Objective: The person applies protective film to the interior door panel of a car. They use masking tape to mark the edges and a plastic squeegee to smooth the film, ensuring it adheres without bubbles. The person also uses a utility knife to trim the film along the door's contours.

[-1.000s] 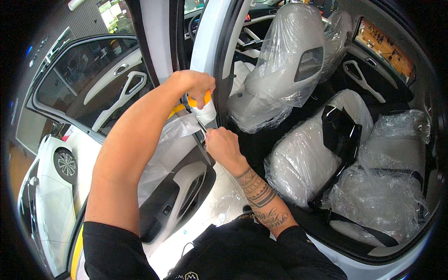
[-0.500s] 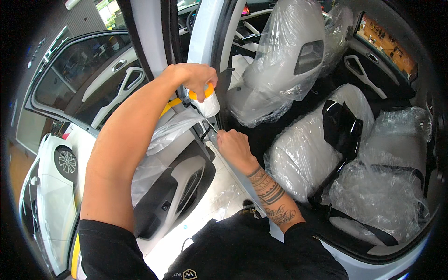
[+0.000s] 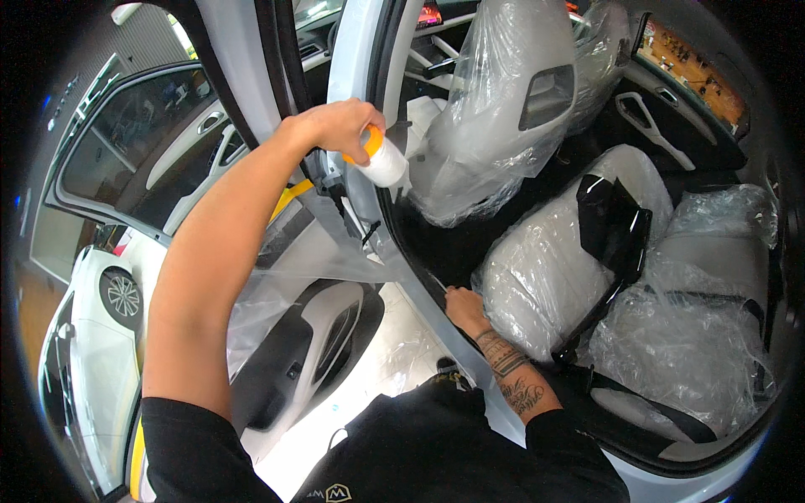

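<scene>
In the head view, the left arm is stretched up and away from the body, almost straight, with the elbow only a little bent. The left hand (image 3: 335, 126) is closed around a white bottle (image 3: 381, 162) with an orange top. The bottle is held tilted, with its white end pointed down and to the right, close to the white door pillar (image 3: 356, 75) of the car. The wrist is bent a little downward.

The right arm is kept low and bent, with tattoos seen on the forearm. The right hand (image 3: 466, 307) is laid flat against the lower edge of the door frame, just beside a back seat (image 3: 545, 268) wrapped in clear plastic. Its fingers are pressed on a clear film strip (image 3: 419, 289) that runs down the frame. It cannot be told if the fingers are pinched on the film or just pushed against it.

A sheet of clear plastic (image 3: 277, 285) is hung over the open rear door (image 3: 327, 335), below the left arm. A yellow tape strip (image 3: 289, 197) is seen behind the left forearm. The front seat (image 3: 495, 109) is also covered in plastic. A black panel (image 3: 612, 226) is stood up between the back seats. A white car (image 3: 92, 352) is parked outside, at the far left.
</scene>
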{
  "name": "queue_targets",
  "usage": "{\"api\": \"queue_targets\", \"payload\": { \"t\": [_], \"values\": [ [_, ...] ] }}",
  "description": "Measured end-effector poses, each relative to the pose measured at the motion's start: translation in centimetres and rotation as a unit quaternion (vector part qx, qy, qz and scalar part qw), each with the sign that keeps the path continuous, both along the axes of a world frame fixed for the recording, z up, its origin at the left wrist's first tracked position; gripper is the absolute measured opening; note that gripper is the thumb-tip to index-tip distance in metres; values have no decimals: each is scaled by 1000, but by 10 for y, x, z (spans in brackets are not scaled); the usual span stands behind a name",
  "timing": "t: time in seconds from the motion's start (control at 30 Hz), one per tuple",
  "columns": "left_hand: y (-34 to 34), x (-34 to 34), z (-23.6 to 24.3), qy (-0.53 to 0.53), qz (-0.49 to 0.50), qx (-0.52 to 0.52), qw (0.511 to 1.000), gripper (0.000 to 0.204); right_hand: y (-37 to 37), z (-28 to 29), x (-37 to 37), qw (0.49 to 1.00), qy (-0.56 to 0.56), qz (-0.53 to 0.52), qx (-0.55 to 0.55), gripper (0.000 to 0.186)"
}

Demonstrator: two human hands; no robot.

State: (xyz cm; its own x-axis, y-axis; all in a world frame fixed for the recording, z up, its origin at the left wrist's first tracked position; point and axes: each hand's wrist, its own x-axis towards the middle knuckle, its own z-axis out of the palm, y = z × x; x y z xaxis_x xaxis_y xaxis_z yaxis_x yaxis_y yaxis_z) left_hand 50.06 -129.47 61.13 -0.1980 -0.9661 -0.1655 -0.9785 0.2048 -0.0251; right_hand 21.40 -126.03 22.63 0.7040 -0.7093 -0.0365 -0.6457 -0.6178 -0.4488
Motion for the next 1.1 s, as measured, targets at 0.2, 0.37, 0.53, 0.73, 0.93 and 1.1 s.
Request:
{"api": "queue_targets", "payload": {
  "t": [0.2, 0.37, 0.53, 0.73, 0.93, 1.1],
  "values": [
    [0, -11, 9, 56, -51, -117, 990, 57, 1, -57, -31, 960, -202, -132, 140, 45],
    [15, -30, 27, 80, -38, -102, 991, 47, -22, -17, -29, 815, -294, -326, 378, 66],
    [62, -54, 9, 205, 30, -88, 974, 42, -33, 48, -17, 686, -497, -174, 503, 40],
    [122, -107, -119, 387, 120, -13, 914, 51, -39, 112, 0, 652, -506, 135, 549, 43],
    [172, -132, -180, 467, 371, -278, 754, 47, -31, 103, 10, 676, -353, 147, 630, 55],
    [205, -121, -193, 336, 522, -580, 527, 56, -59, 84, 38, 588, -439, 153, 662, 66]
  ]
}}
